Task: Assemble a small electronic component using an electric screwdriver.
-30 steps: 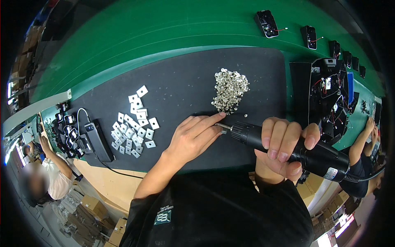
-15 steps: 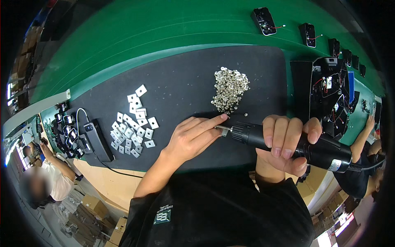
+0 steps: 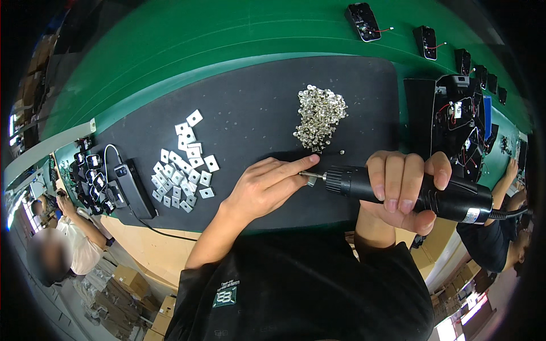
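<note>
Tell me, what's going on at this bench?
A person's right hand grips a black corded power screwdriver, its bit pointing at the left hand, which holds a small metal piece mostly hidden in its grip. On the black mat, silvery screws lie heaped ahead, and square plates with holes lie scattered to the left.

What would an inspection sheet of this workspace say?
Surface: black mat with pale specks.
Job's things: black cylindrical power screwdriver; heap of small silver metal fasteners; scattered silver square metal plates with holes.
Clutter: one silver fastener lying apart from heap.
Hands: left hand holds a small silver metal piece by the screwdriver's bit; right hand grips the screwdriver.
Cables: black cord at screwdriver's rear; white cable on black rectangular box.
Surroundings: black plastic housings, co-workers both sides.
</note>
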The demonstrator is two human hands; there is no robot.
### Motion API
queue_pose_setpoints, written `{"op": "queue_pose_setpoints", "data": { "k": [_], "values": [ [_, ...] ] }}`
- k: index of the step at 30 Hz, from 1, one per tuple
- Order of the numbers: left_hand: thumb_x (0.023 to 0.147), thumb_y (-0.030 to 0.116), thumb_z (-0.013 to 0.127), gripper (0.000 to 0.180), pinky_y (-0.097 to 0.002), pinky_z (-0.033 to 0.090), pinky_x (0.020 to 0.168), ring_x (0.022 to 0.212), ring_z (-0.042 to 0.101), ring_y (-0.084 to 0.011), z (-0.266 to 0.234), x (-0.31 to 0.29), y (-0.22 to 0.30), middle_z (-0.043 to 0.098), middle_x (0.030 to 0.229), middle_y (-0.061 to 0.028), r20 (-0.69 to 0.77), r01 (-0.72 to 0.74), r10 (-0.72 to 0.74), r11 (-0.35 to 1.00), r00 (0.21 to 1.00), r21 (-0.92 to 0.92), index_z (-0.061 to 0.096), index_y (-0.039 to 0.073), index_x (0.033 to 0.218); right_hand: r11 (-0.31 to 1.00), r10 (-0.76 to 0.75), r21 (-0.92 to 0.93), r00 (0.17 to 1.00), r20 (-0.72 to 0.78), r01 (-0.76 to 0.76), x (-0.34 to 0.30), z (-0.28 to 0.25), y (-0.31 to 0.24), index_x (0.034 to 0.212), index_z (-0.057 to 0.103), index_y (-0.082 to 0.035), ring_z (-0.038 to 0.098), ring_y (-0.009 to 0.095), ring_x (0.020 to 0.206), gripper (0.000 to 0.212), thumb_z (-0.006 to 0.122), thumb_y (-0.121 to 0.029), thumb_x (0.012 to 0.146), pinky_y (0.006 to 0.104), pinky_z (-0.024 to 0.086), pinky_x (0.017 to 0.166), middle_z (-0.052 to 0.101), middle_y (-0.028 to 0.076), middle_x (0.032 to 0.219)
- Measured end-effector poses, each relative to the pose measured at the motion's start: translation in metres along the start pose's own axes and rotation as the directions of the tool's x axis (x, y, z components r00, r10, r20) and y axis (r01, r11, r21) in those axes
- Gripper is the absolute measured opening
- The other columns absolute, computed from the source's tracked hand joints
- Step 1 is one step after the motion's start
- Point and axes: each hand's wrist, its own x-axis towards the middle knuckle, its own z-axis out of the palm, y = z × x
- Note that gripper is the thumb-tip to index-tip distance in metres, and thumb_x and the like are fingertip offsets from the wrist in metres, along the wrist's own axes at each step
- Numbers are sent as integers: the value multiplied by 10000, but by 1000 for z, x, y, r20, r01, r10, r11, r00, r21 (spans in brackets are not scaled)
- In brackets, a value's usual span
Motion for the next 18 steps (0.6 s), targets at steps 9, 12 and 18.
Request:
{"op": "queue_pose_setpoints", "data": {
  "k": [9, 12, 18],
  "values": [
    [726, 50, 703, 86, -253, 452, 473, 505, 542, -131, -15, -2, -2, 661, 1165, -11, 179, -15, 15, 1000, 984, 3, 621, 54, 750, 997, 60, 34, 995, 84, -63, -2, -10, 0, 1125, 416, -176, 578, 126, 663, 403, 709, -265, 862, 281, 461, 639, 576, -7, 758],
    [731, 58, 701, 84, -249, 446, 467, 478, 514, -131, -11, -3, -2, 670, 1147, -5, 154, 2, 6, 999, 988, -50, 619, 61, 748, 999, 35, 17, 994, 108, -37, -2, -9, 1, 1136, 415, -172, 580, 127, 659, 405, 704, -260, 866, 285, 465, 640, 578, -5, 759],
    [730, 60, 701, 93, -247, 449, 470, 496, 532, -126, -12, -4, 2, 658, 1167, -19, 164, -23, 19, 999, 986, 23, 611, 50, 747, 998, 58, -6, 995, 83, -58, -2, -6, 2, 1137, 452, -197, 557, 66, 644, 418, 732, -256, 833, 225, 457, 611, 572, -40, 729]
  ]
}}
